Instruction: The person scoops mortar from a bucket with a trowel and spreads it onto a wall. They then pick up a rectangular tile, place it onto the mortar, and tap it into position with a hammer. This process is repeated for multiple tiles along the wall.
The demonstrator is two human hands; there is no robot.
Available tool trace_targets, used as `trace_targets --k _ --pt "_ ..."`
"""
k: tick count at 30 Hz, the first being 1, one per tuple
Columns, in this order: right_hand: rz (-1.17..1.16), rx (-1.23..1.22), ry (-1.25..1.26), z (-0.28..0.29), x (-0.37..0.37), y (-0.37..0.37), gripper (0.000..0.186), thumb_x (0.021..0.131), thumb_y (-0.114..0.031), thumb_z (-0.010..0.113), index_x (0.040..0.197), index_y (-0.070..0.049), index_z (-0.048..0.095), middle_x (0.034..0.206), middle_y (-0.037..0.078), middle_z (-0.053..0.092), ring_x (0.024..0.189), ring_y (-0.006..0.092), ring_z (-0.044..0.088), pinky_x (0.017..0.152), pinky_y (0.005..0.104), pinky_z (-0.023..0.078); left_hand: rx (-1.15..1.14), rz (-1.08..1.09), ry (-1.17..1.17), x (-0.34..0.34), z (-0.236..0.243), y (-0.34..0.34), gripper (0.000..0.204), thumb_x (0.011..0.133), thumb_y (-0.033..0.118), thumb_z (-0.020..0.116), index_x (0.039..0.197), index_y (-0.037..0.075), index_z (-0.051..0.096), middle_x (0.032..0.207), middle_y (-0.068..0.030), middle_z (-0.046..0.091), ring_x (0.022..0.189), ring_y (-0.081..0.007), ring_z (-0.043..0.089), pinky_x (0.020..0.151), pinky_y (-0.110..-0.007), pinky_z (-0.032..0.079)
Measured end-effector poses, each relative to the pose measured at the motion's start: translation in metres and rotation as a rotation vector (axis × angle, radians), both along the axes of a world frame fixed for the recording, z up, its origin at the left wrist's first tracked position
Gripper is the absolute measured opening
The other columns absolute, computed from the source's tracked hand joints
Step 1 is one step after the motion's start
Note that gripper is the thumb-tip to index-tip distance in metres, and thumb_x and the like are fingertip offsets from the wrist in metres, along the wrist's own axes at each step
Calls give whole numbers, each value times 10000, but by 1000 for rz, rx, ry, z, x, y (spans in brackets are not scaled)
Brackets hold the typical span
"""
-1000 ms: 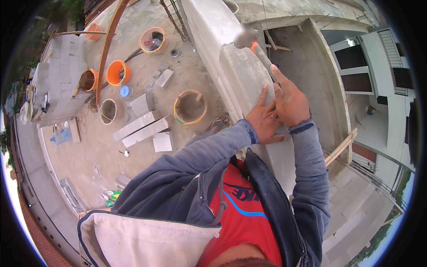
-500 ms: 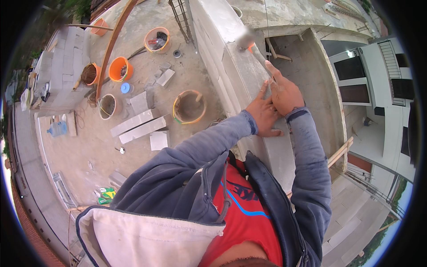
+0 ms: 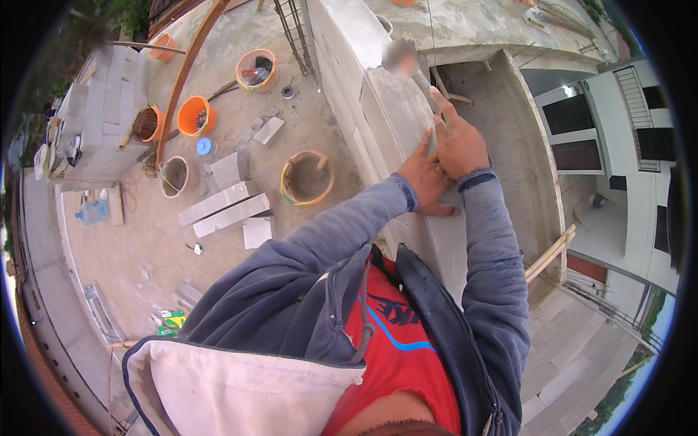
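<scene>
Both the left hand (image 3: 427, 182) and the right hand (image 3: 463, 149) have slid farther along the wall (image 3: 392, 109), so the right fingertips now sit closer to the blurred co-worker (image 3: 400, 57). The foot that showed left of the wall is now hidden by the left sleeve (image 3: 334, 214). Something orange, perhaps a bucket (image 3: 402, 3), has entered at the far edge.

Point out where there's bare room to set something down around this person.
Bare floor lies between the blue water jug and the two long grey blocks. The wall top beyond the left hand also looks bare. It is crowded where the right hand meets the left, and around the blocks, with the orange-rimmed bucket and pale bucket nearby.
</scene>
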State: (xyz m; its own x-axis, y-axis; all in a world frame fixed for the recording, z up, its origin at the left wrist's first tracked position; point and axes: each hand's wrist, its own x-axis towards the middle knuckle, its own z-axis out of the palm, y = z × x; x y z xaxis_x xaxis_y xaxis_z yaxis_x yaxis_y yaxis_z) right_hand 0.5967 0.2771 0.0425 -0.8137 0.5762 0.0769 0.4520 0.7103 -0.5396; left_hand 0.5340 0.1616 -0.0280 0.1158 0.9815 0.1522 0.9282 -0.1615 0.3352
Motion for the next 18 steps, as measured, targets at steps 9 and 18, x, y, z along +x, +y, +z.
trace_targets --k 9,18 --pt "-93 -57 -8 39 18 -15 532 1101 -258 520 1603 -399 412 1249 242 722 1100 481 692 933 543 555 -31 22 44 0 3 -1 1054 868 855 543 1634 141 421 1712 -138 374 1633 -348 210 1283 -718 -37" --pt "-52 -37 -298 22 7 0 527 1102 -294 519 1606 -400 407 1209 243 733 1078 517 685 935 539 546 16 38 106 1 0 3 992 881 879 500 1617 214 466 1686 -106 411 1627 -328 219 1270 -744 -48"
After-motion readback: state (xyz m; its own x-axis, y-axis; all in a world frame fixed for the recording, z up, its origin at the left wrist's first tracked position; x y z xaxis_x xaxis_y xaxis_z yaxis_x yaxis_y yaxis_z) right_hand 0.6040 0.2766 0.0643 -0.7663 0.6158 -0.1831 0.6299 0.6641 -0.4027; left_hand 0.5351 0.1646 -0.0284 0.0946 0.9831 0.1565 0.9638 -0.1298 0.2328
